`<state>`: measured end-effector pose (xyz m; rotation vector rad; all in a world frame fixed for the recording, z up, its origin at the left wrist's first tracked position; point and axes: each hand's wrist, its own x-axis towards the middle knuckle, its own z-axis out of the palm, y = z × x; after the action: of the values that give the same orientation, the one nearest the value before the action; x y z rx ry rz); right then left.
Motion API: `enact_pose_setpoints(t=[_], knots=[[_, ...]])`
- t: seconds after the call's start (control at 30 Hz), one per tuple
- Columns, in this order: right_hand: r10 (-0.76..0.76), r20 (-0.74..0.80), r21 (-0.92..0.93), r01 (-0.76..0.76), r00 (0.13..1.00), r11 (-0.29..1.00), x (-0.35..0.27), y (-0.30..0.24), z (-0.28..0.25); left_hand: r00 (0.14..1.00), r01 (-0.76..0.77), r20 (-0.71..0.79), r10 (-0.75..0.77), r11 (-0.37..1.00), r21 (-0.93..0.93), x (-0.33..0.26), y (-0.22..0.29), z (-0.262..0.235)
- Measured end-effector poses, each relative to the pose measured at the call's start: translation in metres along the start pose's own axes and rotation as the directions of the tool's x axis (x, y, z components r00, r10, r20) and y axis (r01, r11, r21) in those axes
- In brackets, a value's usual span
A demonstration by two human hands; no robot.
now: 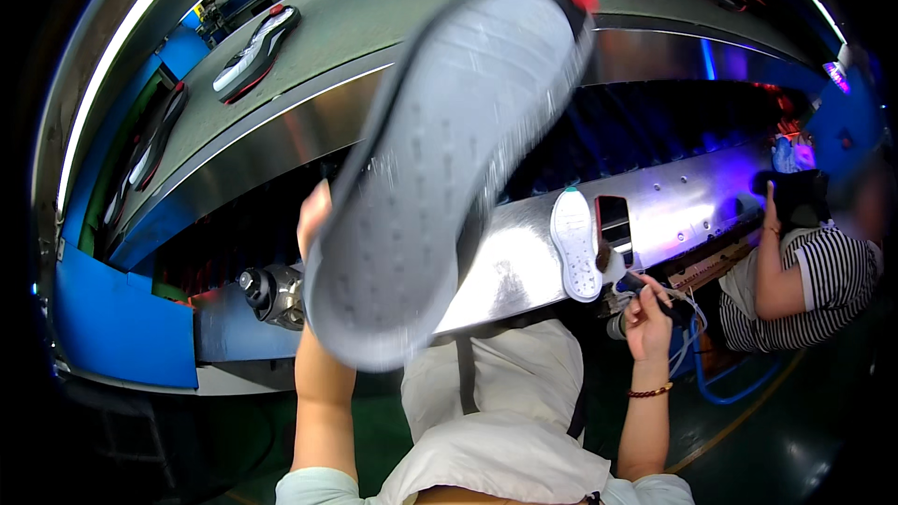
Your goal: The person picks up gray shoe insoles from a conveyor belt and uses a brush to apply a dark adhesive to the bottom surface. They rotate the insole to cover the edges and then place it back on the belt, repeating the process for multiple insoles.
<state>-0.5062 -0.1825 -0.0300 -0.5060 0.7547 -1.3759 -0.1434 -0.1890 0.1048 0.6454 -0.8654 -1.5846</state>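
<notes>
A large grey shoe sole [449, 150] with a black rim and a red tip fills the middle of the head view, close up and slightly blurred. My left hand [315, 210] grips it from behind at its left edge; most of the fingers are hidden by it. Lower right, my right hand [647, 323] is closed around the dark handle of a brush [613, 267] with brown bristles and a pale head. The bristles are beside a white sole-shaped piece [573, 245] lying on the metal ledge; whether they touch it I cannot tell.
A green conveyor belt [346, 33] carrying several shoe soles runs across the back. On the metal ledge [510, 257] lies a dark, phone-like rectangle [614, 222]. A metal fitting [273, 295] sticks out at left. Beside my right hand hang hoses [697, 346]; a co-worker in stripes [804, 290] sits further right.
</notes>
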Motion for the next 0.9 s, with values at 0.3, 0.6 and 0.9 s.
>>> enact_pose_setpoints(t=[0.3,0.6,0.9], knots=[[0.036,-0.001,0.064,-0.036,0.999,0.997,0.006,0.029,0.008,0.910,-0.414,-0.311,0.276,0.668,-0.618,0.147,0.058,0.042],[0.183,-0.203,0.320,-0.111,0.962,0.941,0.056,0.077,-0.019,0.881,-0.379,-0.276,0.384,0.922,0.076,0.134,0.055,0.053],[0.227,-0.365,0.332,-0.101,0.903,0.938,0.101,0.128,-0.025,0.247,-0.558,0.868,0.431,-0.669,0.491,0.051,0.132,0.168]])
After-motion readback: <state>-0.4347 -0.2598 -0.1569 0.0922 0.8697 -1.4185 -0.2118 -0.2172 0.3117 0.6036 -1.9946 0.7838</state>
